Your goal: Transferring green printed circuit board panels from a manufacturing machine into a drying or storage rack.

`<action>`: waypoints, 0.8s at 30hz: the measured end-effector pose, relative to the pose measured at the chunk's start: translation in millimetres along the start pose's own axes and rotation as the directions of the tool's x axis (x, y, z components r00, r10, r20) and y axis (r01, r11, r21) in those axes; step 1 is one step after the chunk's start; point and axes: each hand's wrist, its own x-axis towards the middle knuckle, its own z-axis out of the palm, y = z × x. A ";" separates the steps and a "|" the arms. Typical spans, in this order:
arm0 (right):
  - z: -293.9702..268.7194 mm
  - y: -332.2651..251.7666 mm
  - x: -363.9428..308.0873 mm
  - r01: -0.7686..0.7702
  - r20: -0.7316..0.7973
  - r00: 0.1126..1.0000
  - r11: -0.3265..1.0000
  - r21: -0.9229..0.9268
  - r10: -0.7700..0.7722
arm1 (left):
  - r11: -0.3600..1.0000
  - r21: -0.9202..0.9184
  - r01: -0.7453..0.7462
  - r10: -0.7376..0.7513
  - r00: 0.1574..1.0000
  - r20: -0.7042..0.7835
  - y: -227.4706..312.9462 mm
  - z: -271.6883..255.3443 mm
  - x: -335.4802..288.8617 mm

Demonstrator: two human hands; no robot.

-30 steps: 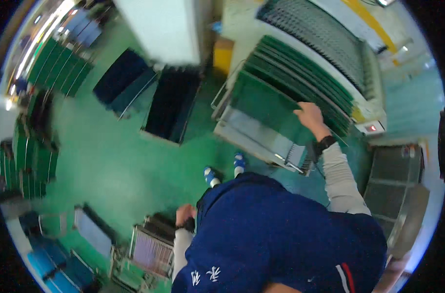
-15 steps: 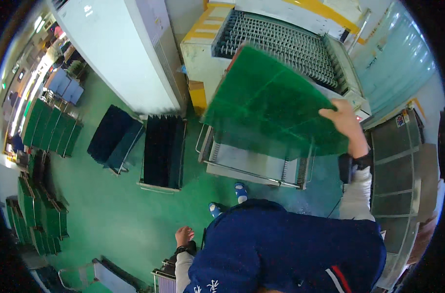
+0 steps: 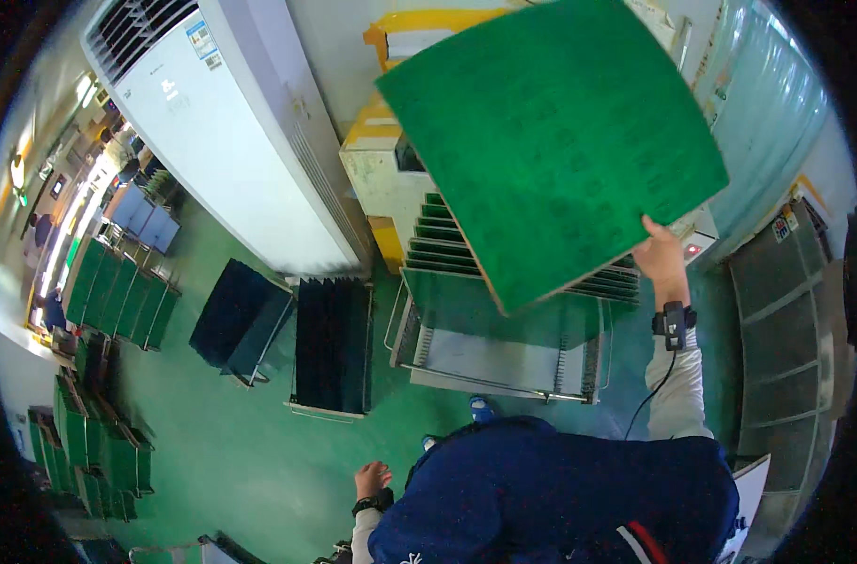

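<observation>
My right hand grips the near right edge of a large green circuit board panel, thumb on its upper face. The panel is raised and tilted, with faint repeated patterns across it. Under it stands a wire-sided rack; several green panels stand upright in its far part, while white base shows in the near part. The panel hides much of the machine behind. My left hand hangs low beside my body, fingers loosely bent, with nothing visible in it.
A pale machine stands behind the rack. To the left are a tall white air conditioner and two racks of dark panels. More green panels stand far left. A grey framed panel is at right.
My right hand has swung the green panel up and away from the rack, turning its face toward me. The rack's upright panels now show, and the machine's rollers are covered. My view has shifted.
</observation>
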 end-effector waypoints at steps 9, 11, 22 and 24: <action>-7.8 91.8 72.3 -0.238 -0.051 0.955 0.863 0.446 0.291 | -0.166 0.830 -0.533 0.501 0.679 0.536 -21.9 -12.8 -33.2; 8.1 101.9 79.8 -0.242 -0.040 0.955 0.850 0.468 0.294 | 0.730 0.521 -0.442 0.385 0.896 0.220 -35.3 -17.9 -22.9; 11.5 159.0 167.9 -0.305 0.001 0.938 0.828 0.471 0.345 | 0.909 0.278 -0.310 0.327 0.945 -0.019 -55.9 -2.3 -23.4; 6.9 150.9 181.9 -0.358 0.005 0.917 0.817 0.452 0.399 | 0.928 0.144 -0.343 0.342 0.939 0.034 -53.6 -3.7 -23.3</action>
